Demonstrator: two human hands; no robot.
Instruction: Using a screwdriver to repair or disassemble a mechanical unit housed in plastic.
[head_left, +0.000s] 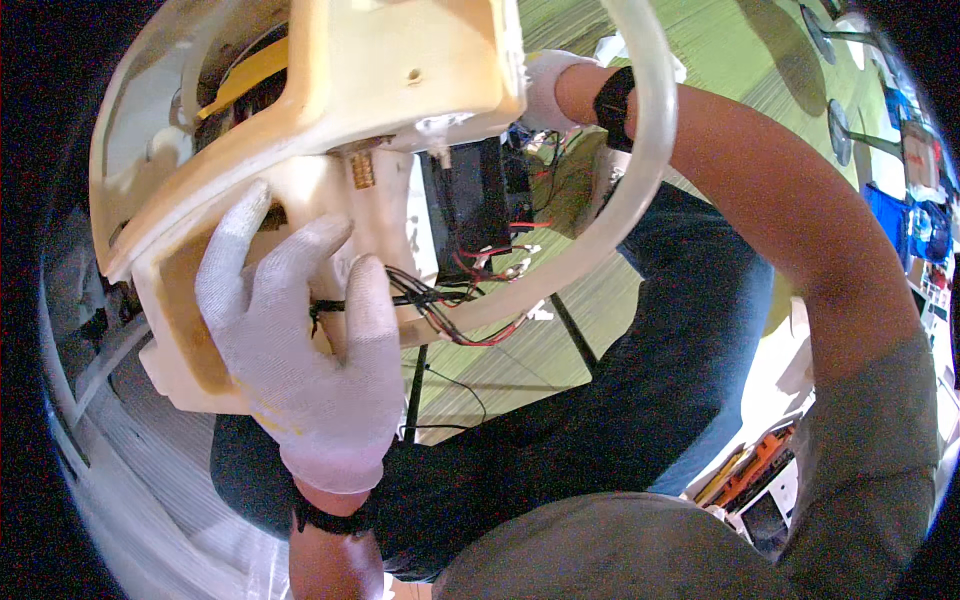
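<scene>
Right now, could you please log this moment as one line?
left hand: gripping cream housing | right hand: on housing's far side | wires: loose

Green floor (590, 40), stool bases (840, 130), orange tools (760, 462)
</scene>
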